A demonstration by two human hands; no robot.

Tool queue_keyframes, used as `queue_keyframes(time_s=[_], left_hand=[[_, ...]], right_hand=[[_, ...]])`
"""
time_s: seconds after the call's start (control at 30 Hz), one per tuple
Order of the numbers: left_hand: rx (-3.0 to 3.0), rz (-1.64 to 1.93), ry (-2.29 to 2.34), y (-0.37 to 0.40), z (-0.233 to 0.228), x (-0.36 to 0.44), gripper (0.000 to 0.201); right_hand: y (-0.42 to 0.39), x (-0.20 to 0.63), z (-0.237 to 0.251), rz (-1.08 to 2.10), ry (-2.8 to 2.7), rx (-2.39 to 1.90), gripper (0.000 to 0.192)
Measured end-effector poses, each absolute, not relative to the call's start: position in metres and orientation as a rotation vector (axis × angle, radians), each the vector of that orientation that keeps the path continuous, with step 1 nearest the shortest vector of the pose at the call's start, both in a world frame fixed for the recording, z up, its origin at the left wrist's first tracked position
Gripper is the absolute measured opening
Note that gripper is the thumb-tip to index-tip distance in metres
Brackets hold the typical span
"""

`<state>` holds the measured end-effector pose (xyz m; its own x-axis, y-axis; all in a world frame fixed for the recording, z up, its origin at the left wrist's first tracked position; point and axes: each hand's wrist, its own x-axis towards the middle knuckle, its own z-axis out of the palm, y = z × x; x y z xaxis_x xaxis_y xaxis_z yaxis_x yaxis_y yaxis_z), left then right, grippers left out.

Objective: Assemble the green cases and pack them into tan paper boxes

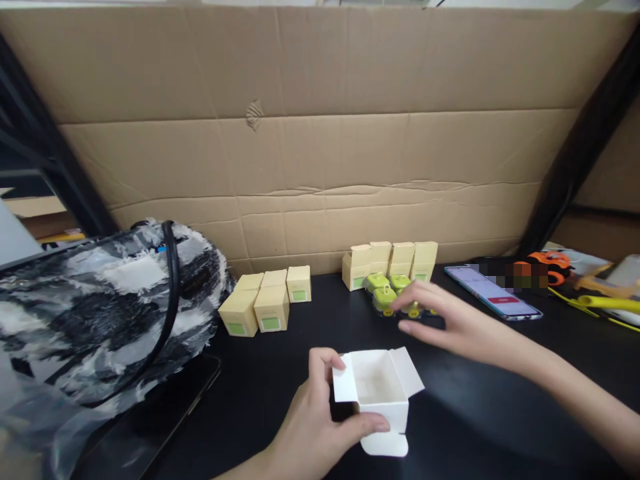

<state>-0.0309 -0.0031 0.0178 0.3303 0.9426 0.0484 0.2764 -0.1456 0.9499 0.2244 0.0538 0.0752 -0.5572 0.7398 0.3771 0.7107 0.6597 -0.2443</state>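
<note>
My left hand (317,417) grips a small white carton (384,415), thumb on its near side and fingers around its left. The carton's top is open with its flaps spread out, and its inside looks bare. Above the table my right hand (445,317) reaches in from the right, thumb and fingers apart. Its fingertips are beside several small yellow-green rounded items (383,298) with clear plastic about them; their exact kind does not show. The hand hides part of this group, and whether it touches them I cannot tell.
Small cream boxes with raised flaps (357,270) stand behind the green items. More closed cream boxes (271,308) are grouped to the left. A phone (493,291) and an orange object (550,267) lie right. A black-and-white furry bag (115,293) is left; cardboard (320,153) walls the back.
</note>
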Motion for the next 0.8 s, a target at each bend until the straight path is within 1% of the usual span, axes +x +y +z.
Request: queue_keyframes(time_s=[0.03, 0.1, 0.13, 0.2, 0.3, 0.43, 0.57, 0.73, 0.8], left_hand=[[1.641, 0.862, 1.113, -0.003, 0.018, -0.031, 0.054], [1.651, 0.854, 1.107, -0.003, 0.019, -0.031, 0.054], [1.656, 0.855, 1.108, -0.003, 0.019, -0.032, 0.054], [1.659, 0.858, 1.115, -0.002, 0.018, -0.032, 0.054], [1.655, 0.865, 1.116, -0.001, 0.016, -0.032, 0.054], [1.658, 0.851, 1.110, -0.002, 0.019, -0.031, 0.053], [1.625, 0.877, 1.140, -0.006, 0.025, -0.030, 0.051], [1.616, 0.864, 1.128, -0.006, 0.026, -0.029, 0.052], [1.627, 0.840, 1.119, -0.005, 0.024, -0.030, 0.053]], right_hand=[[0.065, 0.233, 0.070, -0.067, -2.378, -1.226, 0.028], [0.086, 0.248, 0.058, -0.217, -2.322, -1.357, 0.039], [0.093, 0.253, 0.052, -0.242, -2.319, -1.398, 0.039], [0.101, 0.258, 0.045, -0.282, -2.342, -1.454, 0.034], [0.097, 0.257, 0.046, -0.307, -2.383, -1.508, 0.026], [0.079, 0.245, 0.059, -0.257, -2.442, -1.555, 0.024], [0.064, 0.234, 0.066, -0.116, -2.485, -1.552, 0.026], [0.059, 0.232, 0.067, 0.052, -2.459, -1.483, 0.036], [0.058, 0.234, 0.071, 0.079, -2.429, -1.461, 0.035]])
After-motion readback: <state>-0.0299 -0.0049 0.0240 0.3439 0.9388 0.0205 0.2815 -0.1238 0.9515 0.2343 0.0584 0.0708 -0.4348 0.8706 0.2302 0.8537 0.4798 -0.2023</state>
